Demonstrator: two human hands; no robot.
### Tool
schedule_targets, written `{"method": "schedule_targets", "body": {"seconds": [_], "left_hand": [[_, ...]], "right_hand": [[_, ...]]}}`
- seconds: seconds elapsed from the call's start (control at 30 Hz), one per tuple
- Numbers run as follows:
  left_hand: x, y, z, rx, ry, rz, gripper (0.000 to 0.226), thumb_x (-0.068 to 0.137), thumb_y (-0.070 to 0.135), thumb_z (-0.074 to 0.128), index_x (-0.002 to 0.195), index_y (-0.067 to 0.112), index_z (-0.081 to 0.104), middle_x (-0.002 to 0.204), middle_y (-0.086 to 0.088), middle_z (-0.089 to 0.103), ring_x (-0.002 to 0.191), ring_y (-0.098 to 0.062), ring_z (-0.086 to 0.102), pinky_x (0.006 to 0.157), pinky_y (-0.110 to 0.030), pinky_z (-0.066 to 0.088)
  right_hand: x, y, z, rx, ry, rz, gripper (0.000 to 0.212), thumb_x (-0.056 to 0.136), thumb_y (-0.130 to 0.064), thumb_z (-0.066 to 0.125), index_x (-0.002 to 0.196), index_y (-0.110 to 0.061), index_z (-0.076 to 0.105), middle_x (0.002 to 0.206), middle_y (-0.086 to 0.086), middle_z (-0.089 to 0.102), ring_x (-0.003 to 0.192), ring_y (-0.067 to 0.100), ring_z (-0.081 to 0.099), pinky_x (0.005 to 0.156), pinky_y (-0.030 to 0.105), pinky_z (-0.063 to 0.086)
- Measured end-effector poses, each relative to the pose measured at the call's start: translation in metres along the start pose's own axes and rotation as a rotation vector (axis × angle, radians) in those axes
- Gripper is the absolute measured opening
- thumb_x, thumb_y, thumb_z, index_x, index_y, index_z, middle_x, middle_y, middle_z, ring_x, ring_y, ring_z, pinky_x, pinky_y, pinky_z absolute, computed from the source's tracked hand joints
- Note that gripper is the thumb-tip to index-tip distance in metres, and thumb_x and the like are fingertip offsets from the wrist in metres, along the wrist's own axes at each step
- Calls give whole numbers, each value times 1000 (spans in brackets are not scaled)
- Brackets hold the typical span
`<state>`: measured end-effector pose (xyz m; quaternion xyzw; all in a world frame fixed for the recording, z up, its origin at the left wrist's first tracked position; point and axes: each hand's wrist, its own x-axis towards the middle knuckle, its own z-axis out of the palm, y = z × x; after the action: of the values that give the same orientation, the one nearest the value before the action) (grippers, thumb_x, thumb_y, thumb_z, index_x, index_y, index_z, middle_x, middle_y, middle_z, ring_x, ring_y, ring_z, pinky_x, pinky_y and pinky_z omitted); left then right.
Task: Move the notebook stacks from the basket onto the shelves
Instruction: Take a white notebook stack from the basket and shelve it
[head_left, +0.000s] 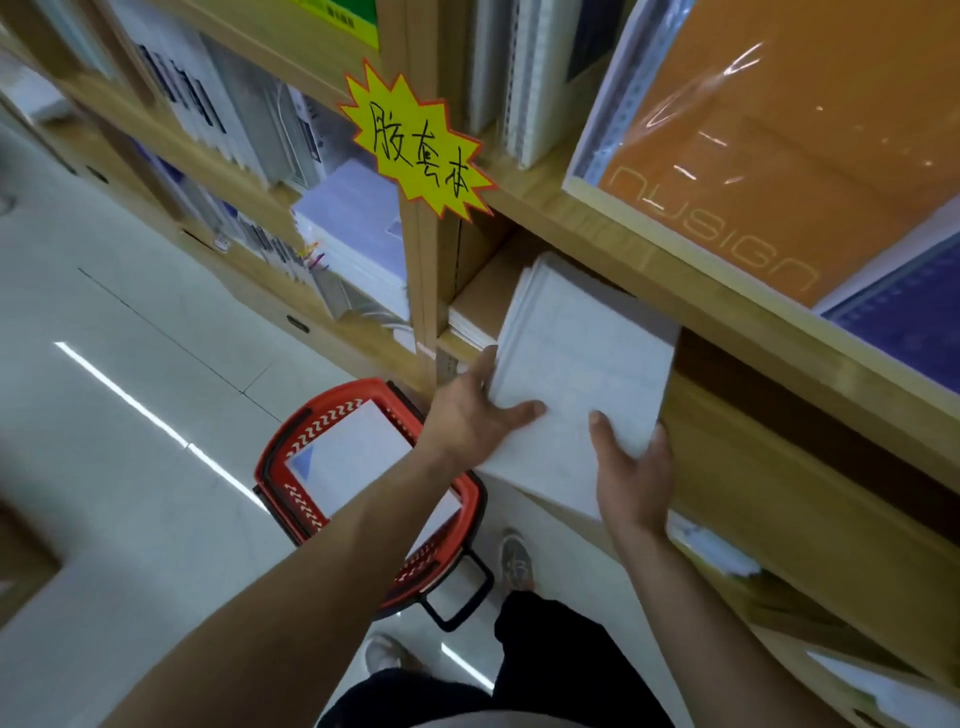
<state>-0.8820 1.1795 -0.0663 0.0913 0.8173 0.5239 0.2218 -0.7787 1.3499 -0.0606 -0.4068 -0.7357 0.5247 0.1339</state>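
A white notebook stack (576, 364) is held at the mouth of a wooden shelf compartment (480, 291), its far end inside the opening. My left hand (475, 415) grips the stack's left edge, thumb lying on the top cover. My right hand (631, 478) grips its near right corner, thumb on top and fingers underneath. Below on the floor stands a red shopping basket (291, 452) holding more white notebooks (353, 457), partly hidden by my left forearm.
A yellow starburst sign (415, 143) hangs on the shelf post. An orange notebook (769, 130) stands on the shelf above. White notebook piles (353, 234) fill the left bay. A low pile (467, 325) lies inside the compartment. Grey tiled floor (130, 389) spreads to the left.
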Motion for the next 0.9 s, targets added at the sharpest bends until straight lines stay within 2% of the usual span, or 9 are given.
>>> {"method": "schedule_targets", "body": {"seconds": [0.13,0.3,0.4,0.5,0.6,0.73,0.77,0.83,0.9], "left_hand": [[13,11,8,-45,-80,3,77,75,59,78,142,33,50,121,14,69,104,-5,67,90,-26,56],[49,4,0,-80,-38,-105,77,70,59,83,135,26,57,119,9,70,102,-11,68,83,-25,56],[68,-4,-11,-100,-3,-151,73,73,53,85,134,24,58,116,7,70,98,-13,69,83,-28,58],[77,-19,-21,-122,9,-192,68,77,48,83,135,24,57,115,5,69,97,-15,70,84,-30,58],[70,-33,-24,-195,42,-264,60,83,45,79,135,26,57,114,4,69,90,-11,70,86,-31,59],[50,-39,-21,-210,85,-370,41,87,44,74,117,18,60,94,8,65,76,-6,65,57,-16,53],[51,-36,-21,-198,93,-358,43,86,46,75,114,16,63,93,8,67,76,-6,67,57,-15,54],[64,-24,-25,-200,149,-327,46,83,50,76,112,16,65,99,3,71,81,-11,70,67,-21,59],[79,-10,-34,-222,229,-304,53,82,52,77,118,14,65,105,-1,70,90,-17,70,78,-29,60]], "right_hand": [[2,-3,-9,-6,78,22,66,86,-47,75,138,-12,54,121,0,65,103,20,65,79,31,54],[30,-16,18,-31,75,-16,66,85,-49,76,135,-10,58,120,6,69,99,21,67,75,31,54],[42,-21,41,-30,51,-19,62,87,-46,76,133,-8,59,120,7,69,96,17,65,68,22,48],[46,-22,61,-53,21,-20,59,89,-39,75,134,-6,58,121,8,69,90,12,58,54,2,39],[47,-18,73,-33,9,-10,60,88,-37,77,136,-7,57,122,7,69,89,10,59,53,-1,40],[54,-17,77,-54,31,-17,60,87,-39,77,135,-8,58,120,5,69,89,11,60,61,11,45],[57,-18,78,-37,42,-26,59,87,-39,77,134,-7,58,119,6,69,90,13,62,62,11,46],[64,-25,84,9,61,-28,60,88,-40,76,135,-6,58,121,8,69,95,18,67,67,15,50],[72,-36,95,54,75,7,65,90,-40,74,141,-5,52,126,11,67,103,24,68,74,22,51]]}}
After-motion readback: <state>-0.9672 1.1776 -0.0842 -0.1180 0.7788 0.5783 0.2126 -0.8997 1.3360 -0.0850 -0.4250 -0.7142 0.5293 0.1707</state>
